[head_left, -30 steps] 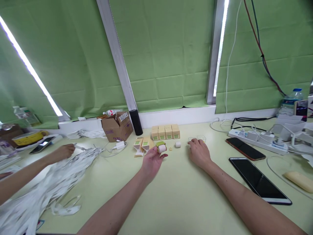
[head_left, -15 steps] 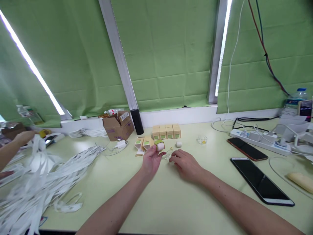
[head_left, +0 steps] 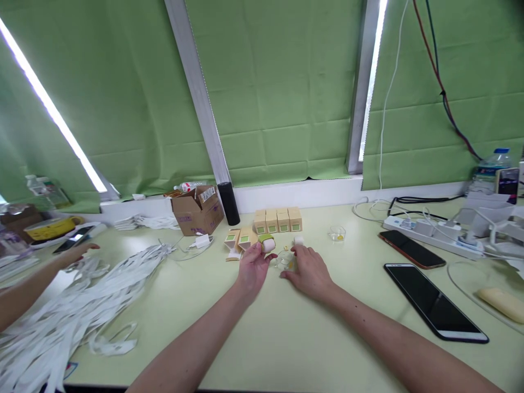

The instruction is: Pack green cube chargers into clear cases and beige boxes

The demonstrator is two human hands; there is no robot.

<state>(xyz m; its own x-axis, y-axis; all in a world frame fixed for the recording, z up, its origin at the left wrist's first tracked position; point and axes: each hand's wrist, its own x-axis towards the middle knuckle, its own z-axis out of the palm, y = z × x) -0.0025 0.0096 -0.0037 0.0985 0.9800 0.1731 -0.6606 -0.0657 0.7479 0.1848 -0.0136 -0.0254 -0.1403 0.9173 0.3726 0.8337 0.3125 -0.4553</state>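
Note:
Held in my left hand [head_left: 252, 268] is a small white roll with a green band [head_left: 267, 243]. My right hand [head_left: 310, 271] has its fingers apart, the fingertips at a second small white roll [head_left: 298, 240]; whether they grip it is unclear. Between my hands a clear plastic piece [head_left: 284, 261] lies on the table, with a tiny yellow ring [head_left: 286, 248] just behind it. Another clear piece with a yellow spot [head_left: 337, 233] lies farther right. Behind my left hand are two opened small cartons [head_left: 238, 239], and several closed ones [head_left: 278, 220] stand in a row.
White straps [head_left: 102, 295] cover the left side, where another person's arm [head_left: 36, 284] reaches in. A cardboard box [head_left: 198, 210] and black cylinder [head_left: 228, 203] stand at the back. Two phones [head_left: 436, 303] and a power strip [head_left: 434, 236] lie right.
My right hand has moved from the clear piece to the small white roll behind it, its fingers spreading. The other person's hand has left the yellow object and moved right, over the straps.

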